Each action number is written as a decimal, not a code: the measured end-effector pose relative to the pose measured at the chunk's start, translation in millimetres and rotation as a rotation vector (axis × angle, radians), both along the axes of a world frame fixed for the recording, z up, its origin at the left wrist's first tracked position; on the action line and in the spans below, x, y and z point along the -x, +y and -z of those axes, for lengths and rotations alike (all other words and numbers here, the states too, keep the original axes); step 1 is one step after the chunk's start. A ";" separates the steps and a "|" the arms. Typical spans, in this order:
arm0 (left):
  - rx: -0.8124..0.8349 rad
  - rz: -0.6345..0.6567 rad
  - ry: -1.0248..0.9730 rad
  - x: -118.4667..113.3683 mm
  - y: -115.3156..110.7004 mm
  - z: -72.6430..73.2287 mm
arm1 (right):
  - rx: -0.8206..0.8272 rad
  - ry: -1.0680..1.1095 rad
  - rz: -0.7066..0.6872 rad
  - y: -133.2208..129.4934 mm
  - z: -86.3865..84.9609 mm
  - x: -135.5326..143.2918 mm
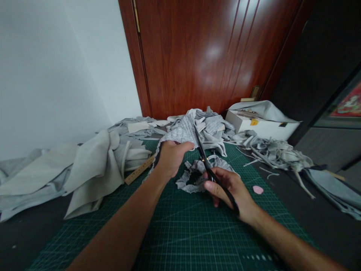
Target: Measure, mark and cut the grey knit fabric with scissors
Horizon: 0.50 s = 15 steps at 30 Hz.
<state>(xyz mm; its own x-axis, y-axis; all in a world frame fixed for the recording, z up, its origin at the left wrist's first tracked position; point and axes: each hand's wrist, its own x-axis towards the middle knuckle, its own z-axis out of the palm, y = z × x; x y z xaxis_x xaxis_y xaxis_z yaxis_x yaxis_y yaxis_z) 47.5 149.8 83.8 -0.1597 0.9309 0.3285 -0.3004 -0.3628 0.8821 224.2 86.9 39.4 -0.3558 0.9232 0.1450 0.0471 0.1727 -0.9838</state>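
My left hand (175,156) is closed on a piece of grey fabric (180,130) with a frilled edge, held up above the cutting mat (180,233). In my right hand (228,186) are black scissors (203,159), gripped by the handles. Their blades point up and away, close beside the grey fabric; whether they touch it I cannot tell. Beneath the scissors, a curled strip of grey ruffled fabric (187,184) lies on the mat, partly hidden by my right hand.
Grey and cream fabric (90,162) is heaped at the left, near a wooden ruler (139,170). More cloth (214,126) is piled by the door (191,56). At the right are a white box (262,126), tangled scraps (282,150) and a small pink piece (257,189).
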 end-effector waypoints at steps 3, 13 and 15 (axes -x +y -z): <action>-0.071 0.054 -0.004 -3.0 -0.6 -0.1 | -0.004 0.000 -0.003 -0.2 0.7 1.4; -0.162 -0.031 -0.034 -11.8 -1.0 0.3 | -0.018 -0.031 0.005 -3.1 0.5 1.5; -0.152 -0.052 -0.029 -12.3 -1.1 0.5 | -0.010 -0.042 0.004 -3.4 0.4 1.8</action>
<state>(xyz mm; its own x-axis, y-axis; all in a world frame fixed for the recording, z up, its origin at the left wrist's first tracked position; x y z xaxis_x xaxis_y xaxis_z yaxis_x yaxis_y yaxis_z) 59.8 148.7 83.3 -0.2177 0.8610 0.4596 -0.3024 -0.5072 0.8070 222.4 83.5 39.1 -0.3582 0.9232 0.1394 0.0889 0.1823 -0.9792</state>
